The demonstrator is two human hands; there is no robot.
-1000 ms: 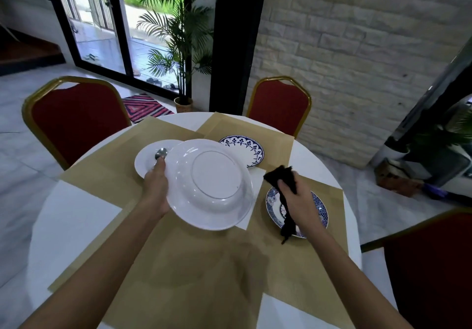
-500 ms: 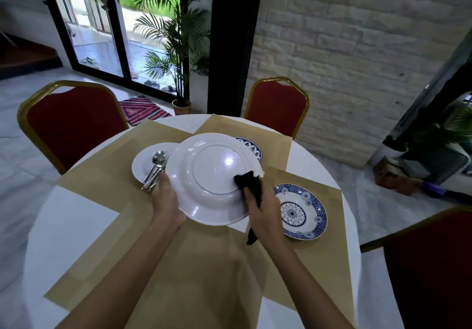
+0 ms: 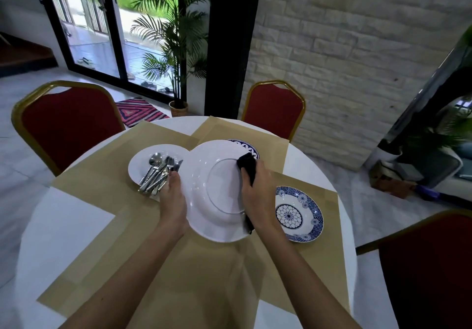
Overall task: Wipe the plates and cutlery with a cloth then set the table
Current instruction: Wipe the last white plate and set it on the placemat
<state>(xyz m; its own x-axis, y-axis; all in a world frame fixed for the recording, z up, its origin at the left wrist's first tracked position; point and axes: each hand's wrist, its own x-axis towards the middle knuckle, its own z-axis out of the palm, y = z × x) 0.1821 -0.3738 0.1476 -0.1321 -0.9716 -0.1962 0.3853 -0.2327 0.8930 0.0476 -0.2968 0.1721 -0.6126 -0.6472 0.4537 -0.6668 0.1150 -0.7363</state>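
A large white plate [image 3: 214,190] is held upside down above the round table, its underside facing me. My left hand [image 3: 173,201] grips its left rim. My right hand [image 3: 258,193] holds a black cloth [image 3: 247,164] and presses it against the right side of the plate's underside. A smaller white plate [image 3: 143,161] on the left carries a pile of cutlery [image 3: 159,172]. A blue patterned plate [image 3: 298,213] lies to the right, and another blue patterned plate [image 3: 245,146] shows partly behind the held plate.
Tan placemats [image 3: 102,183] cover much of the white round table [image 3: 61,229]. Red chairs with gold frames stand at the far left [image 3: 69,124], the far side [image 3: 274,109] and the right [image 3: 429,264]. A potted palm [image 3: 176,47] stands by the glass door.
My right hand brought the black cloth from above the right blue plate onto the white plate's underside and has moved up along it. The plate has shifted slightly right, uncovering the cutlery.
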